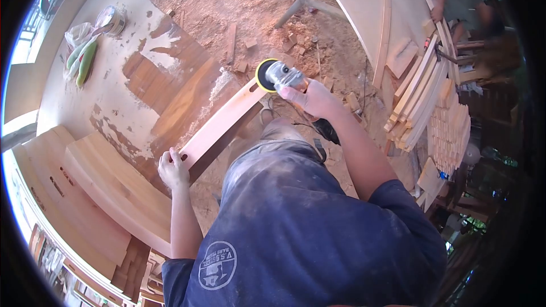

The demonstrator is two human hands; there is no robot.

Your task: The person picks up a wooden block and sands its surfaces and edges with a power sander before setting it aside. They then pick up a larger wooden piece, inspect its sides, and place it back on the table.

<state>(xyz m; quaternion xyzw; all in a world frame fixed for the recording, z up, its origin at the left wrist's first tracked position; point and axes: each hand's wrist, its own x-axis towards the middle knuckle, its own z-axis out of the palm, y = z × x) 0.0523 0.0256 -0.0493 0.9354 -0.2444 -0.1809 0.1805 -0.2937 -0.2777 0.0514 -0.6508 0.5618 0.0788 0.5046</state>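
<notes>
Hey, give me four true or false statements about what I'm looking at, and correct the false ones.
1. Your right hand grips a grey-and-orange power tool with a round, yellow-rimmed disc. True.
2. Your left hand touches one end of a long, pale wooden board. True.
3. The disc is at that same end. False: it is at the opposite end.
4. Nobody else is in view. False: a person wearing greyish green is at upper right.
</notes>
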